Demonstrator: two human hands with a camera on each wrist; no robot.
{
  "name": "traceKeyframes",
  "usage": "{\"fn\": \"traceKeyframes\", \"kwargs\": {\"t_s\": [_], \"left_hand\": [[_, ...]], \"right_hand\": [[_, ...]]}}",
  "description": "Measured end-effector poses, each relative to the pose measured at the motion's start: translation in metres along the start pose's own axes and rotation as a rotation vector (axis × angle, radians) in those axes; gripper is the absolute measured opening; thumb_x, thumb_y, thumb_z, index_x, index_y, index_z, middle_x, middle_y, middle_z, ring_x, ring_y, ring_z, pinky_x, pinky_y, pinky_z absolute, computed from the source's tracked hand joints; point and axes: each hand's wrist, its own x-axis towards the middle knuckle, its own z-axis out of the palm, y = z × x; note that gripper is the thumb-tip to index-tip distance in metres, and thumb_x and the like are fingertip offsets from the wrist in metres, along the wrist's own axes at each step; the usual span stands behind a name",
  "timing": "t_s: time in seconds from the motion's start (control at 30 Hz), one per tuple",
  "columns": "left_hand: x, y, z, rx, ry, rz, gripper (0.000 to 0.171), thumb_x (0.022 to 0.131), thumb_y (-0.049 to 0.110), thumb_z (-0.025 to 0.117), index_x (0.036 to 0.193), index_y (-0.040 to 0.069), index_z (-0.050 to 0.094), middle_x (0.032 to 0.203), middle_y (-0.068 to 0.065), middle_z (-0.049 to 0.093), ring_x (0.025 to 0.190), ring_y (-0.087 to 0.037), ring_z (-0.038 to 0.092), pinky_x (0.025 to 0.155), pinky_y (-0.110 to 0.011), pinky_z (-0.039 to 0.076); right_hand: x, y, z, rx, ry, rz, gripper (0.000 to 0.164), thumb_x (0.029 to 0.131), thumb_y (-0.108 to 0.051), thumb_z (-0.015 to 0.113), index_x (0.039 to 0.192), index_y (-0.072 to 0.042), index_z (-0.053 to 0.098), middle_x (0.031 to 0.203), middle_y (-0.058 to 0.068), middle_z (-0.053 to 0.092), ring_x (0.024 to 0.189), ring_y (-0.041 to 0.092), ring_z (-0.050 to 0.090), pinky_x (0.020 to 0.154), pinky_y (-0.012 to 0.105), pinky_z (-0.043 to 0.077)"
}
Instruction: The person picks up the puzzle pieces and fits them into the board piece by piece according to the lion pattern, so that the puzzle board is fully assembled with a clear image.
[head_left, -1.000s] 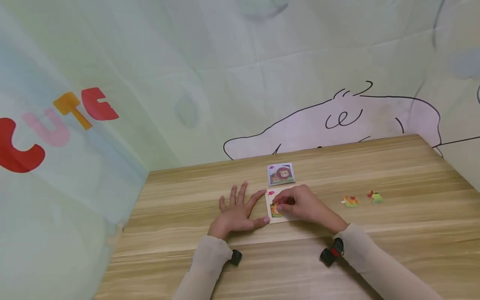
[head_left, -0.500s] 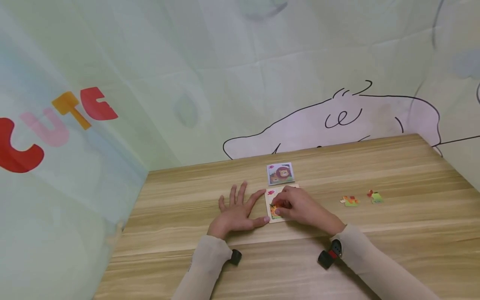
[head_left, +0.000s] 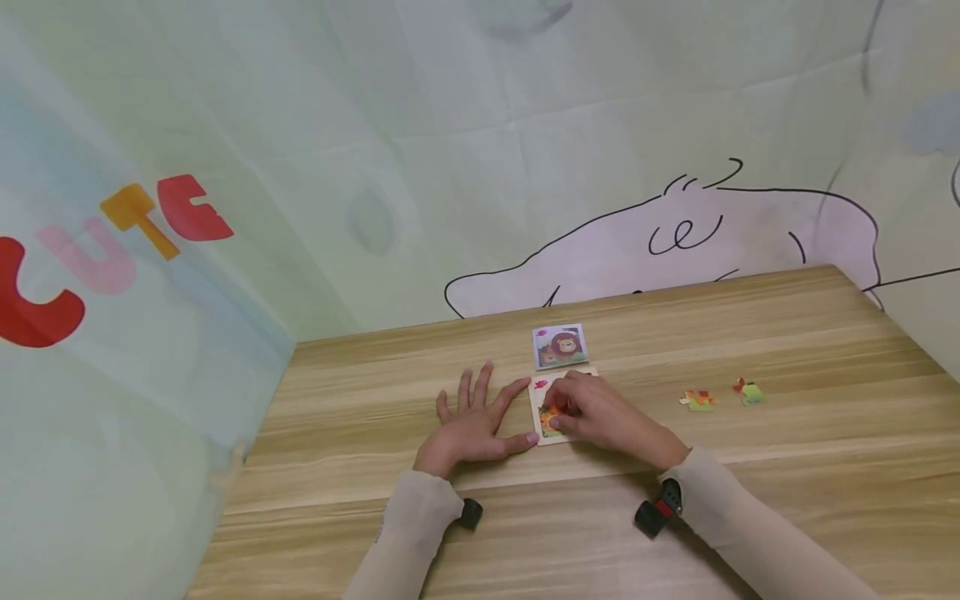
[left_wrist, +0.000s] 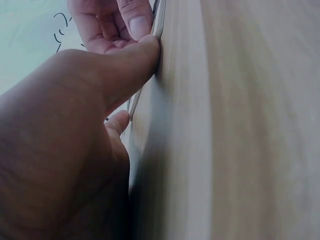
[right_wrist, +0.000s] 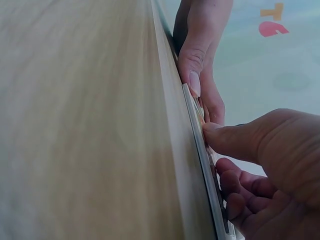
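A small pale puzzle board (head_left: 555, 381) lies flat on the table, a pink mark at its upper left corner. My left hand (head_left: 472, 429) rests on the table with spread fingers, its thumb and index fingertips at the board's left edge. Over the board, my right hand (head_left: 600, 417) has its thumb and curled fingers on an orange-and-green puzzle piece (head_left: 551, 421) in the lower left of the frame. In the right wrist view the right thumb (right_wrist: 225, 140) presses down close to the board's edge (right_wrist: 197, 142). The right hand hides most of the board's right half.
Just behind the board sits a picture card (head_left: 561, 347) with a lion on it. Off to the right lie two loose puzzle pieces, one orange and green (head_left: 699, 401), one green and red (head_left: 749, 392). A printed cloth (head_left: 375, 167) hangs behind the wooden table (head_left: 337, 433).
The right hand has shifted slightly left and its fingers have settled lower on the piece, uncovering the board's upper right corner. The left hand has stayed in place.
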Motion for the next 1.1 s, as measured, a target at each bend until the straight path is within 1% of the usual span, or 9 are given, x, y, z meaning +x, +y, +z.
{"fn": "traceKeyframes", "kwargs": {"t_s": [0.13,0.43,0.67,0.83,0.87,1.1], "left_hand": [[0.0005,-0.0005,0.0001,0.001,0.002,0.003,0.09,0.092,0.083,0.055,0.167,0.058,0.012,0.182,-0.008,-0.019,0.167,-0.046,-0.018,0.122,-0.086,-0.007],[-0.0016,0.0022,-0.003,-0.017,-0.009,-0.003,0.091,0.093,0.082,0.055,0.168,0.056,0.012,0.182,-0.008,-0.02,0.167,-0.045,-0.02,0.121,-0.086,-0.009],[0.0034,-0.0021,0.0004,-0.008,-0.012,-0.009,0.091,0.091,0.084,0.055,0.167,0.058,0.011,0.182,-0.007,-0.02,0.167,-0.045,-0.021,0.121,-0.086,-0.008],[0.0003,0.0005,-0.0017,-0.003,-0.012,0.001,0.092,0.091,0.085,0.053,0.168,0.056,0.011,0.182,-0.009,-0.02,0.167,-0.046,-0.02,0.122,-0.085,-0.009],[-0.0007,0.0012,-0.0023,-0.009,-0.004,0.007,0.092,0.091,0.086,0.053,0.168,0.055,0.013,0.183,-0.01,-0.018,0.167,-0.047,-0.019,0.121,-0.086,-0.008],[-0.0032,0.003,-0.0043,-0.018,-0.015,0.002,0.091,0.092,0.082,0.056,0.168,0.055,0.012,0.182,-0.009,-0.02,0.167,-0.046,-0.021,0.121,-0.085,-0.011]], "right_hand": [[-0.0002,0.0007,-0.0008,-0.01,-0.001,-0.011,0.014,0.093,-0.016,0.083,0.102,-0.012,0.073,0.09,-0.002,0.063,0.082,0.008,0.05,0.077,0.026,0.04],[-0.0011,0.0005,-0.0021,-0.028,-0.013,-0.046,0.011,0.095,-0.016,0.081,0.104,-0.013,0.077,0.097,0.0,0.066,0.084,0.008,0.052,0.078,0.026,0.042],[-0.0009,-0.0028,-0.0034,-0.027,-0.023,-0.038,0.008,0.095,-0.017,0.081,0.101,-0.015,0.076,0.098,-0.001,0.066,0.084,0.008,0.052,0.078,0.027,0.043],[-0.0007,-0.0041,-0.0033,-0.031,-0.033,-0.029,0.007,0.095,-0.017,0.081,0.097,-0.016,0.074,0.097,-0.002,0.064,0.084,0.008,0.051,0.077,0.026,0.043],[-0.0007,-0.0043,-0.003,-0.034,-0.033,-0.032,0.006,0.095,-0.016,0.081,0.097,-0.016,0.075,0.096,-0.002,0.064,0.084,0.009,0.051,0.077,0.026,0.043],[-0.0015,-0.0024,-0.0007,-0.053,-0.007,-0.081,0.005,0.095,-0.016,0.08,0.094,-0.015,0.076,0.094,-0.002,0.062,0.082,0.008,0.05,0.075,0.025,0.042]]}}
